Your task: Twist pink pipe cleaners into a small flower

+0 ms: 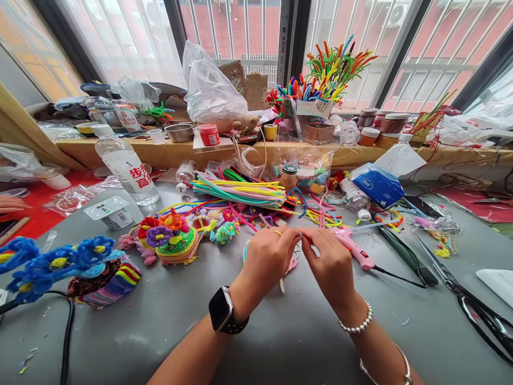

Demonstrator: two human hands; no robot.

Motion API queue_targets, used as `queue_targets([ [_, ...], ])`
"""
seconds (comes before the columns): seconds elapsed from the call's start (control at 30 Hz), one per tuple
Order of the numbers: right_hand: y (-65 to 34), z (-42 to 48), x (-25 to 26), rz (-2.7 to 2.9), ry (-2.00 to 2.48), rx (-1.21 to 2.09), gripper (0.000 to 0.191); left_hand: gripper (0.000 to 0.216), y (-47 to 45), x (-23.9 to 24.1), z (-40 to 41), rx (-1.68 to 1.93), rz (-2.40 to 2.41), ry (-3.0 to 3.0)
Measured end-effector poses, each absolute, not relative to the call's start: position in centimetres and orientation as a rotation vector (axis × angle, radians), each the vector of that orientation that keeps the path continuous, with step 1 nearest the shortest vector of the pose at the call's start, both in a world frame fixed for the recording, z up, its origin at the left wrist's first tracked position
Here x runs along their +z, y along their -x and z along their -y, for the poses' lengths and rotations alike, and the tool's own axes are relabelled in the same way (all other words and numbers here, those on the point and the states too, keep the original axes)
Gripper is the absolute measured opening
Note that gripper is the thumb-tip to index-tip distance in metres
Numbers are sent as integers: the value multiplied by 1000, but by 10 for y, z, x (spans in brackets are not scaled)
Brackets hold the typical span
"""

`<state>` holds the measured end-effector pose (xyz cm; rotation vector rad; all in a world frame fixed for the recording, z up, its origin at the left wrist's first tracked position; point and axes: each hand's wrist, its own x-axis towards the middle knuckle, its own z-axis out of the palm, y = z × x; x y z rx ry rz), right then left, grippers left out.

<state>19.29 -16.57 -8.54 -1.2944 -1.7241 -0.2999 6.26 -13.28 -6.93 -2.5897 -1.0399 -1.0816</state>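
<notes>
My left hand [265, 258] and my right hand [332, 262] meet fingertip to fingertip over the middle of the grey table. Both are closed in a pinch, and what lies between the fingers is too small and hidden to name. Just below and behind them, a pink curled piece [293, 264] rests on the table, partly covered. Beyond my hands lies a bundle of pipe cleaners [240, 191] in yellow, pink and green. A pink glue gun [356, 250] lies right beside my right hand.
Pipe-cleaner flowers in a striped pot [105, 286] and a flowered round piece [178, 246] stand at the left, near a water bottle [127, 168]. Large black scissors [460, 291] lie at the right, near a blue tissue pack [379, 184]. Another person's hand [12, 204] shows at the left edge.
</notes>
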Motion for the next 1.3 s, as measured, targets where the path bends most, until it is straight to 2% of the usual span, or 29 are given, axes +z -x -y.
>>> queue_targets([
  [0.2,-201,161,-87,1678,1369,-450,14,16,-61,-68,134,-1167,1124,2597],
  [0.33,-211,158,-81,1470,1399,-202,14,15,-60,-64,135,-1366,1394,2745],
  [0.43,-209,161,-77,1533,1308,22,13,15,-60,-61,137,-1489,1460,2859],
  [0.6,-201,165,-74,1676,1211,21,10,15,-61,-64,137,-1433,1420,2869],
  [0.77,-201,166,-75,1622,1269,110,10,13,-57,-69,129,-1327,1156,2653],
  [0.9,-206,165,-72,1534,1262,447,10,14,-54,-67,123,-1290,937,2583],
  [1.03,-213,162,-69,1434,1211,904,21,16,-53,-65,124,-1314,832,2522],
  [1.3,-216,161,-68,1318,1225,1018,22,11,-58,-67,129,-1373,853,2508],
])
